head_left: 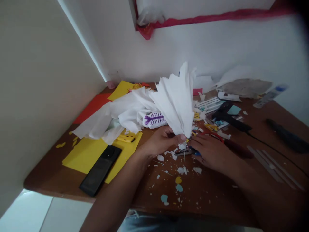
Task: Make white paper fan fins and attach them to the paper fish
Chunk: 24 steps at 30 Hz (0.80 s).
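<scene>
Pinching the gathered lower end of a fanned bundle of white tissue paper (176,100), the left hand (160,140) kept its fingers (180,138) closed together on the paper just above the table (212,193). The tissue spread upward and outward from that pinch, its folds standing well above the table, with more loose tissue (113,117) trailing to the left over yellow paper sheets (84,154). The right hand (212,151) lay beside the left, palm down, its fingers resting on a small tool with a blue handle (190,151); whether those fingers were clamped on the tool could not be told. A thin white thread or wire (184,151) hung from the pinched end between the two hands. A black phone (101,169) lay face down on the yellow sheets near the front edge. A red sheet (90,108) lay at the far left. White, yellow and blue paper scraps (178,180) littered the table in front of the hands. A black glue gun (229,117) with its cord lay behind the right hand, and a white object marked with purple strokes (154,119) sat under the tissue.
</scene>
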Motion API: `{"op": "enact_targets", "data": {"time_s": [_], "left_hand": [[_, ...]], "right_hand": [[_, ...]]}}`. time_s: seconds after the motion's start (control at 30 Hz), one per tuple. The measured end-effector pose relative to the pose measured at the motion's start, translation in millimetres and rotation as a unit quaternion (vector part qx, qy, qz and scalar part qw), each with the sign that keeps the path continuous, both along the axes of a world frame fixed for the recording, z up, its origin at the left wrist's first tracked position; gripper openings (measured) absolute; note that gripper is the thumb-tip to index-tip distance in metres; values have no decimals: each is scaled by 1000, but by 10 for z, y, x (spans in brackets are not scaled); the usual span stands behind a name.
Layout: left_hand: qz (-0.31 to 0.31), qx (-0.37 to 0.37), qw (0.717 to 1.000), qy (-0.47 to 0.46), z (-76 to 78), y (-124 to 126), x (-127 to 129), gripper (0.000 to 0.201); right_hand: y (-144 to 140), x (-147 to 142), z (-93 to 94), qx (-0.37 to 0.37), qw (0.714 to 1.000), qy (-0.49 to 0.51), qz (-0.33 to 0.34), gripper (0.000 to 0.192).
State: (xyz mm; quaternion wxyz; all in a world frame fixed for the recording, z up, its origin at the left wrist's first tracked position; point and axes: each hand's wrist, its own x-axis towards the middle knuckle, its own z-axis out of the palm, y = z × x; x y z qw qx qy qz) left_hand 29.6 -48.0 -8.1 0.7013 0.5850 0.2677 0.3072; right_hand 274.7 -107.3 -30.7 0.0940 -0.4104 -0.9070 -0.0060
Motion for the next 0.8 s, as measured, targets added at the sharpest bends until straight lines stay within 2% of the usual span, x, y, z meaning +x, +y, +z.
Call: {"op": "enact_targets", "data": {"time_s": [0.13, 0.23, 0.3, 0.43, 0.53, 0.63, 0.8], "left_hand": [[4, -33, 999, -6, -35, -18, 36, 35], [29, -53, 998, -7, -49, -21, 58, 42], [48, -58, 997, -8, -48, -15, 65, 45], [32, -18, 999, 0, -30, -10, 67, 40], [4, 11, 1000, 4, -15, -20, 64, 36], [-3, 23, 1000, 17, -3, -30, 60, 34], [-26, 29, 999, 20, -16, -35, 58, 37]], "right_hand": [[1, -20, -39, 30, 999, -25, -27, 23], [-8, -36, -25, 66, 995, -57, -55, 24], [-17, -49, 4, 62, 994, -59, -63, 24], [-66, -72, 73, -59, 996, -37, -59, 8], [-117, -66, 115, -148, 987, -22, -61, 28], [-146, -43, 147, -169, 983, -20, -69, 34], [-160, -19, 176, -186, 980, -27, -67, 34]]}}
